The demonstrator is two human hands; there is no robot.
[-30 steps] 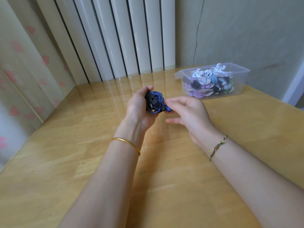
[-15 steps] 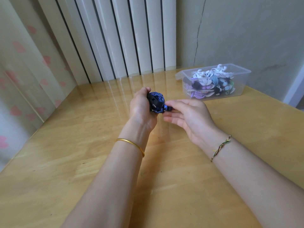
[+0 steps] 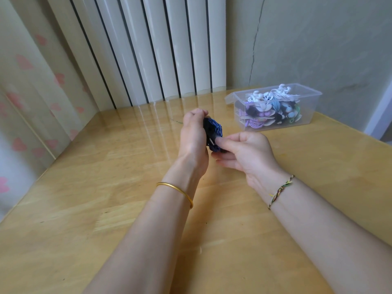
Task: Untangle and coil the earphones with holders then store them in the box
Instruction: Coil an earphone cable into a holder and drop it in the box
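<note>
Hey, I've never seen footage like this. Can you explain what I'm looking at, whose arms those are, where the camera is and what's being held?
No machine here: these are a person's two bare arms. Every picture comes from one camera worn on their head, looking forward and down. The left hand grips a blue earphone bundle, and the right hand pinches its lower edge. Below is a wooden table. At its far right stands a clear plastic box, open, holding more coiled earphones.

Soft daylight, glare streaking the glossy table (image 3: 127,187), wide-angle bending at edges.
</note>
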